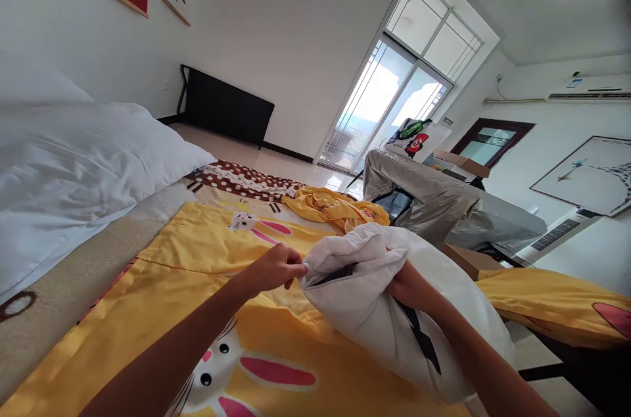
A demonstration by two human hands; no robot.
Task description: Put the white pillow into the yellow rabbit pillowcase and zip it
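In front of me a plump white pillow (355, 312) is bunched and partly folded above yellow rabbit-print fabric (162, 312). My left hand (280, 266) pinches the pillow's left corner between thumb and fingers. At its right side, my right hand (409, 282) grips a fold, and the fingertips are mostly hidden behind the cloth. A dark gap shows between the folds, and a black strip (422, 341) lies along the pillow under my right wrist. Large printed rabbits with pink ears show on the yellow fabric beneath.
White pillows (98, 167) lie at the left on a beige blanket (44, 318). A crumpled yellow cloth (330, 206) is beyond the pillow I hold. Farther right stands furniture under a grey plastic cover (424, 187); a yellow cushion (547, 305) sits at the right.
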